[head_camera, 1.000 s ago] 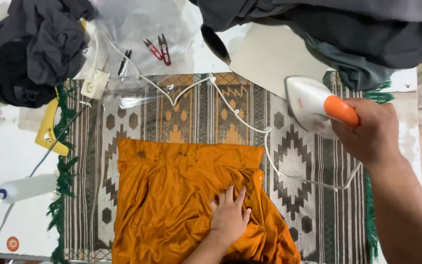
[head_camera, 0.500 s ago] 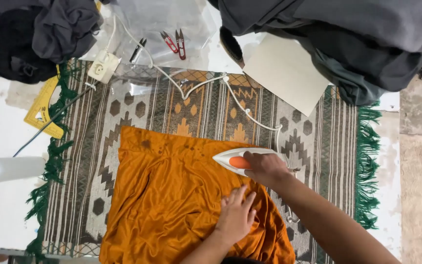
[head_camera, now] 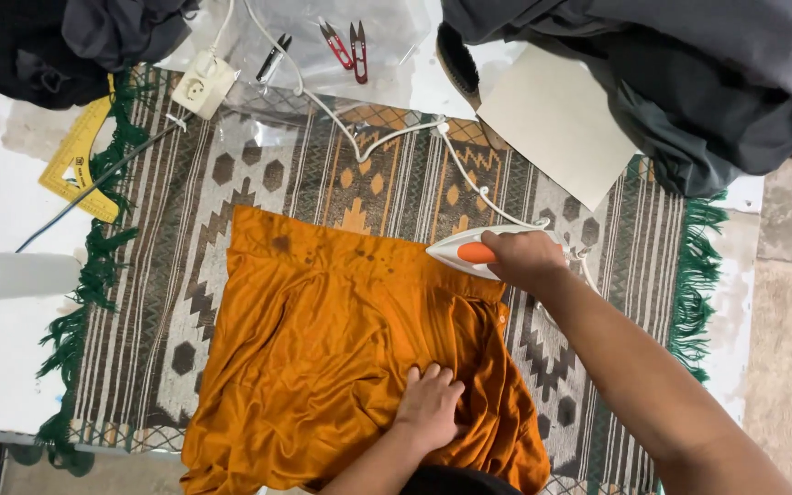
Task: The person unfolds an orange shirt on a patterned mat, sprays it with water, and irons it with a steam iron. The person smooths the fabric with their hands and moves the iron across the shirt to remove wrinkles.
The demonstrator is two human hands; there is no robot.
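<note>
Rug: I saw a patterned rug with green fringe
Ruler: a yellow set square lay by its left edge
Bottle: a white bottle sat far left
Snips: red thread snips lay on clear plastic
Clothes: dark garments were piled top right

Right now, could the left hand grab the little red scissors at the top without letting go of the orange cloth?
Probably not. The left hand lies flat on the orange cloth at the near edge, while the red scissors lie on clear plastic past the far end of the patterned rug. Nothing blocks them; they just look too far away.
</note>
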